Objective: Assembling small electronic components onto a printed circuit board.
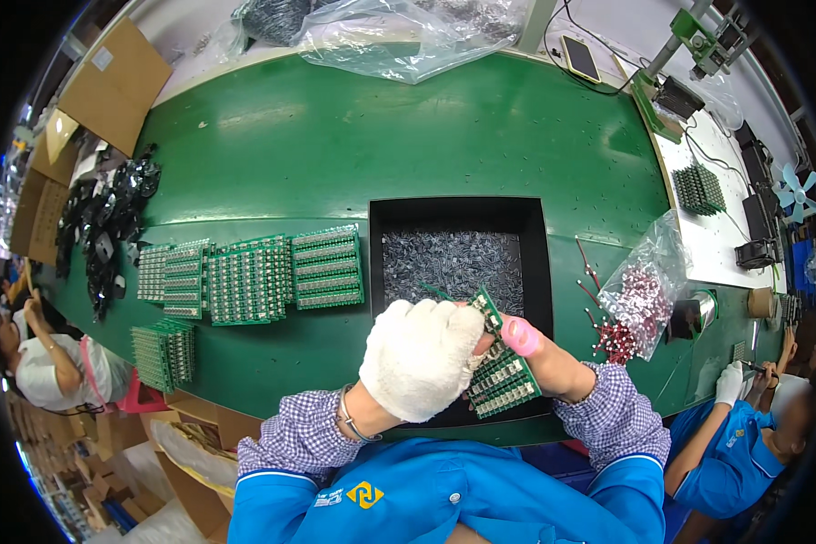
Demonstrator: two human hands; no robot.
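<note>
Both of my hands meet over the near part of a black tray (542, 254). In a white knitted glove, my left hand (422, 358) is closed, its fingers wrapped at the left edge of a green circuit board panel (506, 385). My bare right hand (553, 363), with a pink finger cot on it, grips the same panel from the right. Rows of small pale components cover the panel, which is tilted and partly hidden by my hands. A thin green edge pokes out above the glove; what it belongs to is unclear. Many tiny dark pieces (449, 263) lie in the tray.
Stacked circuit board panels (249, 279) stand left of the tray, with another stack (163, 354) nearer. Black parts (109, 227) pile up far left. To the right lies a plastic bag (644, 299) of red wires. A co-worker (734, 444) sits at right.
</note>
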